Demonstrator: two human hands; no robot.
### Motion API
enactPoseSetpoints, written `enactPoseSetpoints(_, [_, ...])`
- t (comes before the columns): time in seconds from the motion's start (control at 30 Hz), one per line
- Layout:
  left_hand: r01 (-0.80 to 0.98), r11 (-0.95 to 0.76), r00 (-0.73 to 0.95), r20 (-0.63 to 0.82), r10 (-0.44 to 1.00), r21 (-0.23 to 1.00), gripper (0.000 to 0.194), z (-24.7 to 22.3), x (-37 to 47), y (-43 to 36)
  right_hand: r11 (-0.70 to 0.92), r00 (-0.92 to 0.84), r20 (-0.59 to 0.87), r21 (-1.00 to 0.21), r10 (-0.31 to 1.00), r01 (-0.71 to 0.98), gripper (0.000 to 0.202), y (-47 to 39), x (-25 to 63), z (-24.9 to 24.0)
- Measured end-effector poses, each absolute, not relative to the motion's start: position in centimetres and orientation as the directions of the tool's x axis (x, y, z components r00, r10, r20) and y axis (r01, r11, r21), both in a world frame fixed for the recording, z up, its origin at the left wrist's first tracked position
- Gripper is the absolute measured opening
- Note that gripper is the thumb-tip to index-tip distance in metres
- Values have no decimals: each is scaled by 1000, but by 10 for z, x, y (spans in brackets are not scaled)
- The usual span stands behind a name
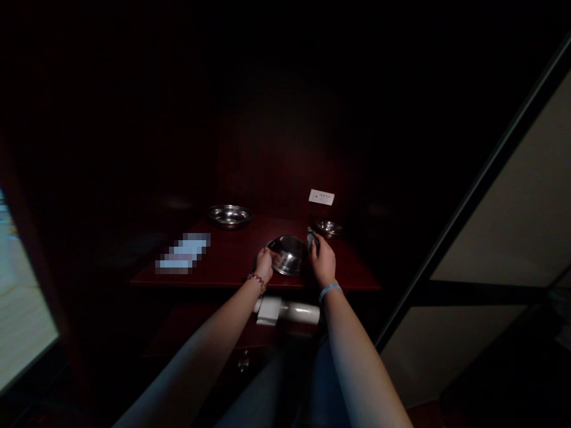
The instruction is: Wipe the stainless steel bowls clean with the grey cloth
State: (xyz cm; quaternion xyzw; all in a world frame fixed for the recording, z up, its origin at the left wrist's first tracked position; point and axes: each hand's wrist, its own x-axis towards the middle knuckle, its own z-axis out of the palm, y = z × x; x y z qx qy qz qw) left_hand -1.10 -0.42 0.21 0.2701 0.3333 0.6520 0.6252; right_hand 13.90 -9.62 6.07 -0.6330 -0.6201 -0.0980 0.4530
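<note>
The steel bowl (288, 254) rests tilted on the table (232, 264) near its front edge. The left hand (263, 263) clasps the bowl's left rim. The right hand (323, 258), just beside the bowl's right rim, clenches a small cloth (311, 239).

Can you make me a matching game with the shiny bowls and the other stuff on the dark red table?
Things:
1. tilted bowl
2. flat dish
3. small bowl
4. white card

Places:
A. far left on the table
B. against the back wall
C. held by the left hand
D. just beyond the right hand

Pairs: 1-C, 2-A, 3-D, 4-B
</note>
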Motion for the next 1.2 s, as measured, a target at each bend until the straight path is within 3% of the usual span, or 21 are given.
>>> enactPoseSetpoints(0.13, [-617,3,-93,-77,993,787,23,3,-11,-4,369,56,755,-382,654,847,41,-97,125,66])
enactPoseSetpoints(0.33, [-640,-18,-102,-62,993,768,24,2,-10,-3,452,-52,751,-339,659,825,42,-99,119,68])
enactPoseSetpoints(0.77, [-659,-24,-115,-69,991,752,21,4,-10,-4,415,-200,617,-227,761,881,54,-99,130,62])
enactPoseSetpoints(1.2, [-628,19,-79,-88,993,778,24,4,-11,-5,256,-33,583,-305,812,917,47,-91,142,49])
